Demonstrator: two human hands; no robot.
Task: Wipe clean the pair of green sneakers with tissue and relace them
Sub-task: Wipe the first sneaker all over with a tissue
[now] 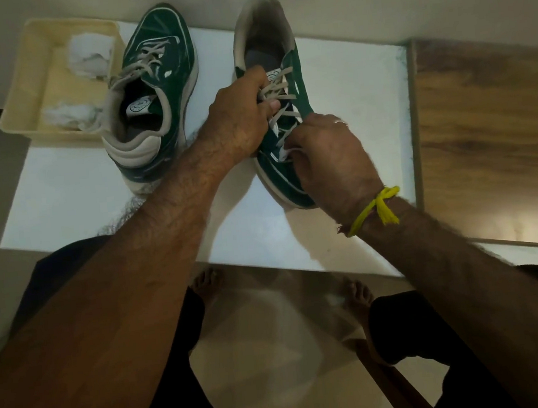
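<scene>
Head view: on the white table (350,104), the left hand (236,121) grips the laces and tongue of the right-side green sneaker (291,175), while the right hand (328,155) pinches a lace end (284,153) near its toe. The other green sneaker (158,92) stands beside a cream tray (23,92) of crumpled tissue (89,56) at the far left corner.

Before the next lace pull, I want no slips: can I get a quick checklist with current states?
1. Left hand holds the right sneaker steady by its laces: ok.
2. Right hand pinches a lace end near the toe: ok.
3. Sneaker rests on the white board: ok.
4. Lace through the correct eyelet: cannot tell.
5. Left sneaker fully laced: cannot tell.
6. Used tissue in the tray: ok.
</scene>
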